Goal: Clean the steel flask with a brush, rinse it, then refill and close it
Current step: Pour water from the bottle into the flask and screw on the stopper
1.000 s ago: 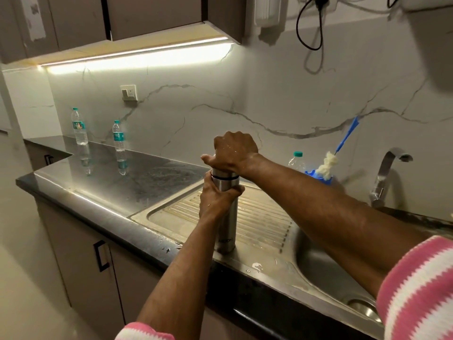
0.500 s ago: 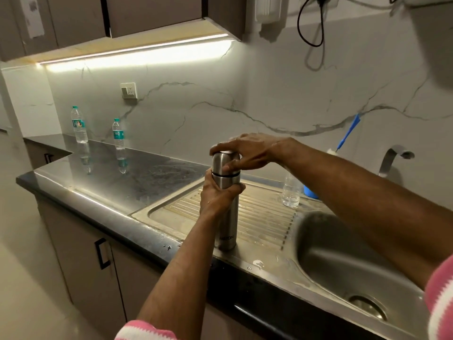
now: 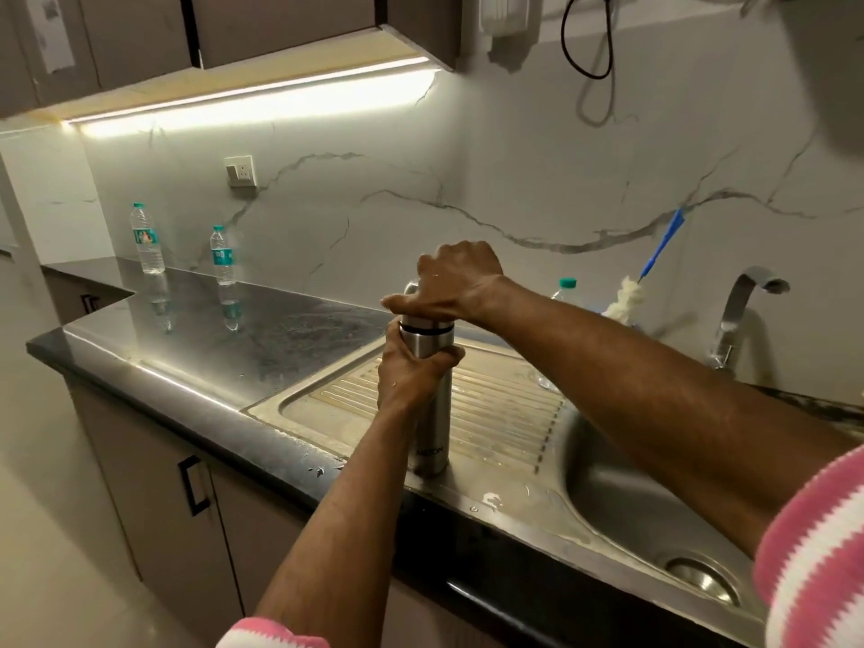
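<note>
On the ribbed steel draining board (image 3: 491, 404) beside the sink basin (image 3: 622, 502), the tall brushed-steel flask (image 3: 432, 413) stood upright, near the front edge of the dark table (image 3: 224, 339). From the head view, the left hand (image 3: 409, 371) was wrapped round the flask's upper body, its grip closed on it, probably to stop it turning or tipping. The right hand (image 3: 456, 285) curled over the steel cap, gripping it from above, a hold that suited screwing it on; closing looked like the step in hand. Behind the right forearm, the blue-handled bottle brush (image 3: 654, 259) leaned against the marble wall, set aside by the curved tap (image 3: 738, 311).
</note>
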